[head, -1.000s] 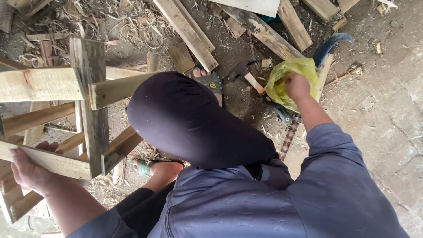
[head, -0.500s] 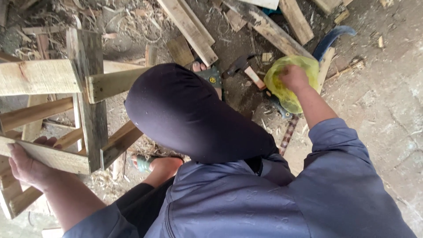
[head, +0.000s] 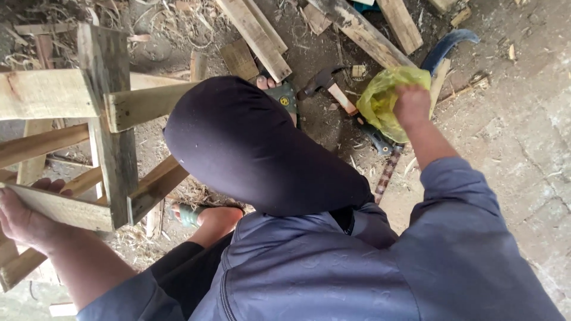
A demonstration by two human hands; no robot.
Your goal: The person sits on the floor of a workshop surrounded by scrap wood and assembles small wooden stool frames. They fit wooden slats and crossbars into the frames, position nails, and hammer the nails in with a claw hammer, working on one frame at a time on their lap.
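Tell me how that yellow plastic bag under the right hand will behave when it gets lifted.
The yellow plastic bag looks thin and crumpled, so it will probably sag and fold rather than keep its shape. It seems light for its size, though whether anything is inside is hidden. The right hand bunches its top, so the film probably gathers easily and may slip if held loosely.

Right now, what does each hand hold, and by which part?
The left hand grips a wooden slat near its end; the right hand clutches the yellow plastic bag at its top.
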